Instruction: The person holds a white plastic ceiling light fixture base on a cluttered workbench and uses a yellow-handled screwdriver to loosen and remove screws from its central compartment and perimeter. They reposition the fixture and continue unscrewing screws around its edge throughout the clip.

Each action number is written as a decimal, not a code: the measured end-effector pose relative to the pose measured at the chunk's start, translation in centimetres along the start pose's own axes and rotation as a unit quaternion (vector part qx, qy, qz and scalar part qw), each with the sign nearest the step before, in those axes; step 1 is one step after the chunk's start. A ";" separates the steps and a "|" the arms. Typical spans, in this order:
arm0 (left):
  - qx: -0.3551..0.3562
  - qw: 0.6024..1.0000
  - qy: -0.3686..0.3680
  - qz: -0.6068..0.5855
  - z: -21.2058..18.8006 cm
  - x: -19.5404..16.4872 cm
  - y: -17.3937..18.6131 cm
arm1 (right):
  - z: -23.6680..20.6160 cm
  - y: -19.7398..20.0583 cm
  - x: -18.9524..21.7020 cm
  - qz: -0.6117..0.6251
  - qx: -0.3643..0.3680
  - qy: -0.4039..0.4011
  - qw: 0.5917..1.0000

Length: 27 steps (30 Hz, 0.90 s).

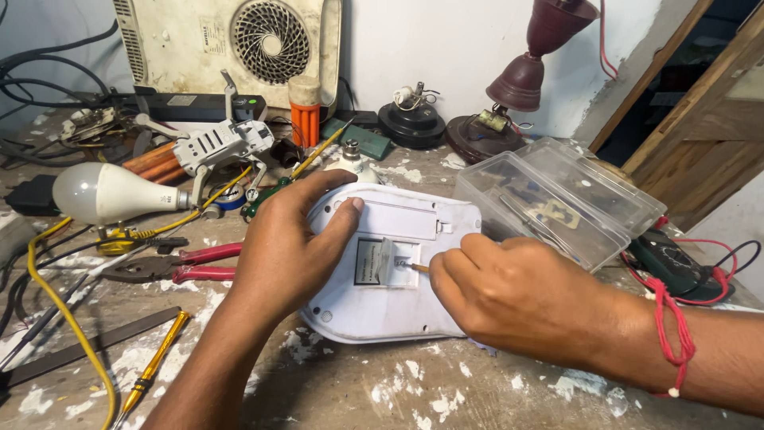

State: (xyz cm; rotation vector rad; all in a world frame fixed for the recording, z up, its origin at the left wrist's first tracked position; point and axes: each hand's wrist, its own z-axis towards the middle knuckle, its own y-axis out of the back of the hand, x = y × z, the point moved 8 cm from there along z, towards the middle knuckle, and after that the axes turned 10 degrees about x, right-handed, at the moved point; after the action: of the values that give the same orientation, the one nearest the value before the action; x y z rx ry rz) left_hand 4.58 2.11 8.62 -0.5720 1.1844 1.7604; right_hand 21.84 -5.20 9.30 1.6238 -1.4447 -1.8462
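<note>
A white plastic device (398,231) lies back-side up in the middle of the worn workbench. My left hand (286,247) rests flat on its left end, thumb pressed on the casing. My right hand (509,295) grips a thin tool (414,267) whose tip pokes at a small peeled label flap (387,259) on the device's back. A red thread is tied around my right wrist.
A clear plastic box (557,199) with its lid open sits right of the device. Red-handled pliers (175,267), a yellow-handled screwdriver (151,370), a flat file, a white bulb (103,193) and yellow wire lie at left. A multimeter (676,263) is at right.
</note>
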 end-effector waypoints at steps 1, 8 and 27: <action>0.002 1.000 0.002 -0.002 0.0 0.1 0.0 | -0.1 -0.2 -0.5 0.029 0.003 -0.023 0.999; -0.002 1.000 -0.023 -0.002 0.0 -0.2 0.2 | -0.3 -2.3 -4.5 0.339 0.066 -0.278 0.896; 0.005 1.000 -0.021 0.005 0.2 0.1 0.1 | -0.1 -1.9 -3.5 0.257 0.057 -0.176 0.948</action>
State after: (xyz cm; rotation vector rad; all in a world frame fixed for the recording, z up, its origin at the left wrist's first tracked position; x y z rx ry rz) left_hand 4.51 2.28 8.66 -0.5219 1.1682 1.7665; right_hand 23.80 -1.82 9.82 0.8498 -1.9272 -1.8111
